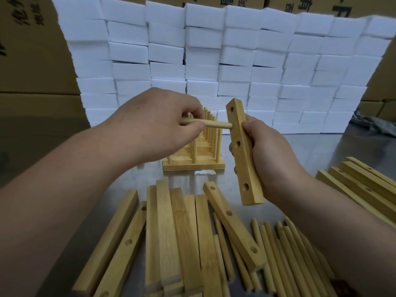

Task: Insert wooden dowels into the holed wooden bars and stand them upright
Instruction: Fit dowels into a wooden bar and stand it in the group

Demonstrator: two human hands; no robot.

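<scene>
We look forward and down from the head. The left hand (158, 123) and the right hand (272, 155) are very near us.

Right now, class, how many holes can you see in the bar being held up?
4 in the bar: top end, at the dowel tip, mid-bar, near the bottom. Fingers of the right hand may hide another.

Pale yellow-tan wooden bars (169, 239) and dowels (285, 254), white foam blocks (235, 56), grey metal table (300, 146), brown cartons (32, 50)
</scene>
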